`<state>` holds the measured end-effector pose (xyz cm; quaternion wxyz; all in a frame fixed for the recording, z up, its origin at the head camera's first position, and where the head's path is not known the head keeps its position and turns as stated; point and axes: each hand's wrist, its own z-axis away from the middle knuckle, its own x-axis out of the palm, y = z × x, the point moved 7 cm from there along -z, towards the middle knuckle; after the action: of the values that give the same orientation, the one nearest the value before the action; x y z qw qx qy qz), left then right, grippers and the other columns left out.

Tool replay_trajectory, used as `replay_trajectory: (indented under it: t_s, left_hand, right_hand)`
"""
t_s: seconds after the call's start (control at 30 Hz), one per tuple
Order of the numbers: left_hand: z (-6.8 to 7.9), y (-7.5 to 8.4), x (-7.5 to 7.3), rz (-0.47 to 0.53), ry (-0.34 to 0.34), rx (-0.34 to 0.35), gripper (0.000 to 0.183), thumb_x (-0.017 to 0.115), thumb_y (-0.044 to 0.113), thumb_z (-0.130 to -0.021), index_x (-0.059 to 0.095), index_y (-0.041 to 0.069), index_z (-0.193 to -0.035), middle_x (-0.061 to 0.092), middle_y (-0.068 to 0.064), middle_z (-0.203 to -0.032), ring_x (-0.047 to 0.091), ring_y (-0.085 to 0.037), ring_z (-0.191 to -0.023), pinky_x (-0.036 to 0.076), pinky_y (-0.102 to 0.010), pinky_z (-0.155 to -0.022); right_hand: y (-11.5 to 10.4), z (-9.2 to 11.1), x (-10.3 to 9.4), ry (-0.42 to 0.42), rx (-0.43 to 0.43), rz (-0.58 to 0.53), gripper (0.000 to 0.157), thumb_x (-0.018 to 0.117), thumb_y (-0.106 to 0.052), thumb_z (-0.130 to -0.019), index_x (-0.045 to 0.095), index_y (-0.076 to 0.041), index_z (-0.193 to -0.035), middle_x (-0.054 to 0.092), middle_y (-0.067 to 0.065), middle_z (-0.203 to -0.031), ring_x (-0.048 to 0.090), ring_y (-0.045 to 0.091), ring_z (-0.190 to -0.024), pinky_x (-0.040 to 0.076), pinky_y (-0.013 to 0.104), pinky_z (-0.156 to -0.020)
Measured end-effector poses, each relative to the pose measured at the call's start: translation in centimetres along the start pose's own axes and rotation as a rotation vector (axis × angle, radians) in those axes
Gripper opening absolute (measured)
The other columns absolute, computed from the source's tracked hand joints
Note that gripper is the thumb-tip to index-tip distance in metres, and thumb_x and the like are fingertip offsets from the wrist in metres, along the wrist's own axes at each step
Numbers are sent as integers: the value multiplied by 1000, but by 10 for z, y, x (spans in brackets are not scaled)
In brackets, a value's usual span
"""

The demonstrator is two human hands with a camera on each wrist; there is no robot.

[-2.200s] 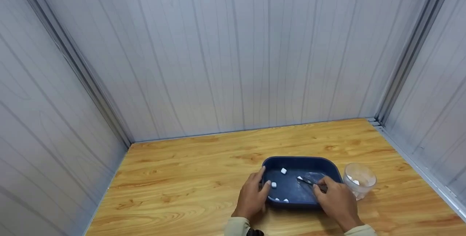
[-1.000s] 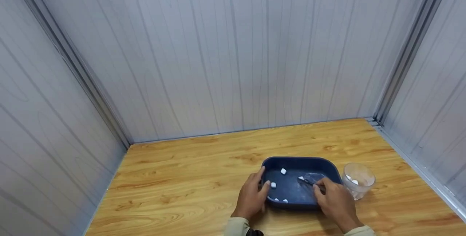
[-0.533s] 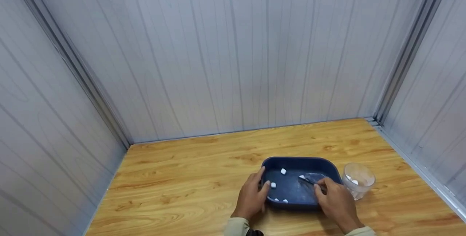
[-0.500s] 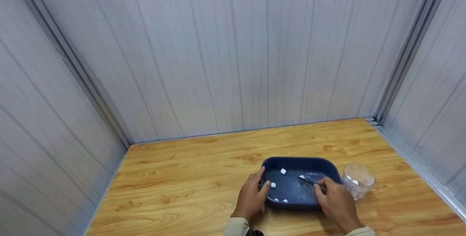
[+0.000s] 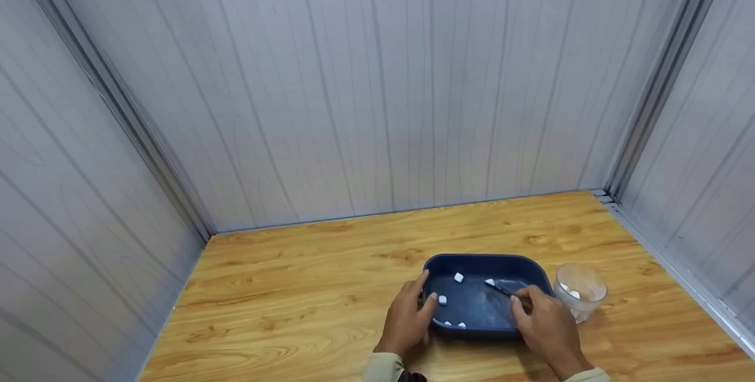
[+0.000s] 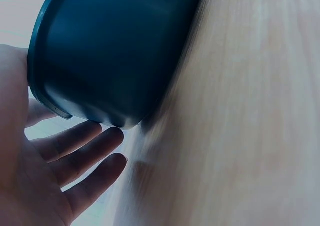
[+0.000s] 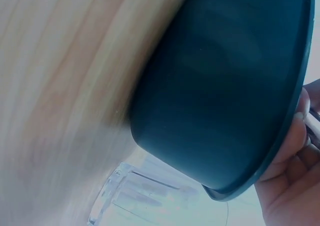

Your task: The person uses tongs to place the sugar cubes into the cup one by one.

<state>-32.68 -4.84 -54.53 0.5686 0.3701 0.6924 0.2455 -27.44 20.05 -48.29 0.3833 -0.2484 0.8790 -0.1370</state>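
Observation:
In the head view, a dark blue rectangular tray (image 5: 478, 256) stands on the wooden table. My left hand (image 5: 406, 318) holds its left end, thumb over the rim; in the left wrist view the other fingers (image 6: 85, 156) spread along the outer wall. My right hand (image 5: 548, 323) reaches over the right rim and pinches slim dark tweezers (image 5: 503, 290). At their tips is a small white piece (image 5: 489, 282). Two white cubes, a far one (image 5: 459, 277) and a near one (image 5: 442, 300), lie on the tray's left side. More white bits (image 5: 462, 325) show partly behind the front rim.
A clear glass (image 5: 581, 290) with white pieces inside stands close to the tray's right end, beside my right hand. Wood-grain table (image 5: 295, 293) stretches left of the tray. Pale panel walls (image 5: 377, 87) enclose the back and both sides.
The tweezer tips and the white piece have shifted slightly right and away from me, and more of the piece now shows. My left hand and the tray have stayed in place.

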Motion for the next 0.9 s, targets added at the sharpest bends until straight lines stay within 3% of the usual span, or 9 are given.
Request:
replay_trajectory:
  t_s: [0.47, 0.9]
  left_hand:
    - [0, 1, -1, 8, 4, 1, 48, 54, 32, -93, 44, 26, -139, 54, 5, -121, 50, -6, -106, 41, -34, -93]
    - [0, 3, 0, -25, 20, 47, 48, 55, 32, -93, 44, 24, -139, 55, 4, -122, 51, -8, -109, 42, -37, -93]
  right_hand:
    - [3, 0, -8, -2, 38, -10, 8, 72, -11, -73, 65, -12, -76, 64, -1, -68, 59, 14, -61, 46, 40, -55]
    - [9, 3, -14, -28, 80, -1, 6, 71, -13, -77, 65, -14, -78, 63, -5, -68, 60, 12, -62, 47, 37, -56]
